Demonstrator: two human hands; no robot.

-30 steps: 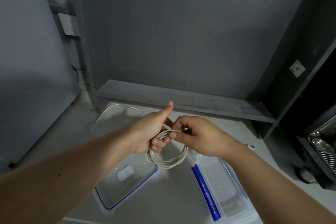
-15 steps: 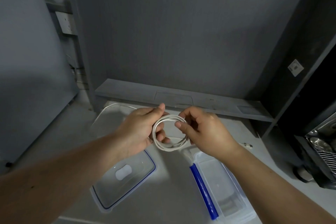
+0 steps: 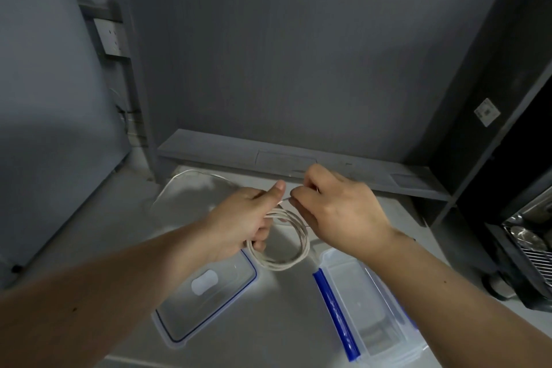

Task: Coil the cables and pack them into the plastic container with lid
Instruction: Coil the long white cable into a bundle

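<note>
A white cable (image 3: 280,260) hangs in a small coil of several loops above the table. My left hand (image 3: 245,221) grips the coil's left side, thumb raised. My right hand (image 3: 337,212) pinches the cable's loose end close to the left thumb. Below on the table lies the clear container lid (image 3: 209,293) with a blue seal, under my left wrist. The open clear plastic container (image 3: 370,305), with a blue clip on its left side, sits under my right forearm. A second white cable (image 3: 191,173) lies curved on the table behind my left hand.
A low grey ledge (image 3: 298,158) runs along the wall behind the table (image 3: 274,332). A dark shelf unit (image 3: 507,129) stands at the right, with a metal rack (image 3: 531,245) low beside it. A wall socket (image 3: 112,36) is at upper left.
The coil has dropped lower and hangs more open below my hands. My right hand has moved up to the loose end near my left thumb. The view has shifted slightly.
</note>
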